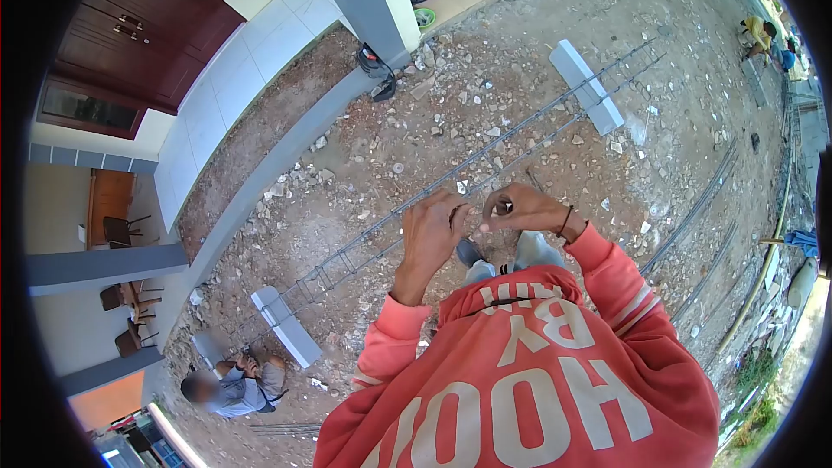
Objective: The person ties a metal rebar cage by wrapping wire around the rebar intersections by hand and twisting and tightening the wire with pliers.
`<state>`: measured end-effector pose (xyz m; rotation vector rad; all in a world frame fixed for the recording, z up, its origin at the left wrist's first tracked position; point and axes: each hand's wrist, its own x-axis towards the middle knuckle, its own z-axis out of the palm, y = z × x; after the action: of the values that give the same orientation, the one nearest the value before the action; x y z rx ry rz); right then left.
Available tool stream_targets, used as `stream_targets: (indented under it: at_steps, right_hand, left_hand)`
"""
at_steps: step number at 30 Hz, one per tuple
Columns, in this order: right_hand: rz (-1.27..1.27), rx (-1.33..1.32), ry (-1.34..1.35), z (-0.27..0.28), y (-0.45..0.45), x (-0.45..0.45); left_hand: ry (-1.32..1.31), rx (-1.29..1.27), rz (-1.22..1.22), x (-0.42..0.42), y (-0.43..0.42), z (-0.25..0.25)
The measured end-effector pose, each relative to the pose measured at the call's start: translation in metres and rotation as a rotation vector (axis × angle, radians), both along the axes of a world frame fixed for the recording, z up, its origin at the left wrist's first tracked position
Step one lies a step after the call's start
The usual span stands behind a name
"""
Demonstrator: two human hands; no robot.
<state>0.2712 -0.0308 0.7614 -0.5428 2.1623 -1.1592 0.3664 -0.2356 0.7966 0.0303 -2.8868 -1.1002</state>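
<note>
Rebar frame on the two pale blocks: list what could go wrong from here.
The long rebar frame lies across two narrow blocks, one near the pillar and one near the crouching person; a knock might shift it, perhaps towards that person.

The ground is strewn with loose rubble, so a foot could slip or turn beside the bars.

The left hand and right hand are bare, so rough metal could scratch them.

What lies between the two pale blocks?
A rebar frame, running from upper block to lower block over rubbly ground, partly hidden by the left hand. Head view shows it.
</note>
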Motion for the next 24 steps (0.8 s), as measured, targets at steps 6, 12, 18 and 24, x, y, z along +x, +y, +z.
stream_targets:
  at_steps: [6,12,18,24]
  right_hand:
    - [-0.491,-0.718,-0.595,-0.011,-0.022,0.025]
    - [-0.652,-1.294,-0.917,-0.053,0.008,-0.057]
    - [-0.403,-0.463,-0.458,-0.041,0.035,-0.098]
    - [-0.08,-0.434,-0.66,-0.033,0.085,-0.165]
  left_hand:
    - [0.121,0.145,0.198,-0.017,0.016,0.003]
    - [0.027,0.361,0.09,-0.015,0.096,-0.043]
    - [-0.151,-0.016,0.044,-0.101,0.077,-0.014]
    - [-0.136,-0.134,-0.162,-0.184,0.098,-0.005]
